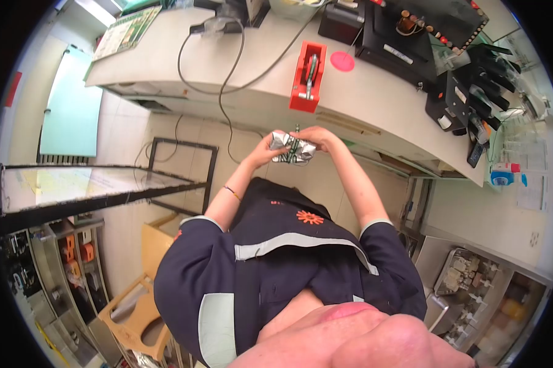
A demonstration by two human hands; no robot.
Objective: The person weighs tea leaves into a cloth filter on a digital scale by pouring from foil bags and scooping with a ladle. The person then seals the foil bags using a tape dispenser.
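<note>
In front of my apron, a small silver foil packet is held up between both hands. A dark green patterned strip runs across its middle, and a short end of it sticks up above the packet. The left end is gripped by my left hand, its fingers closed round the foil. My right hand is closed on the other end, close to the strip. Beyond the hands, a red tape dispenser stands at the counter's edge, with a roll and a strip of tape in it.
A beige counter curves across the front, with a grey cable hanging over its edge. Pink disc, black box and black trays lie to the right. Left are a framed glass panel and wooden chair.
</note>
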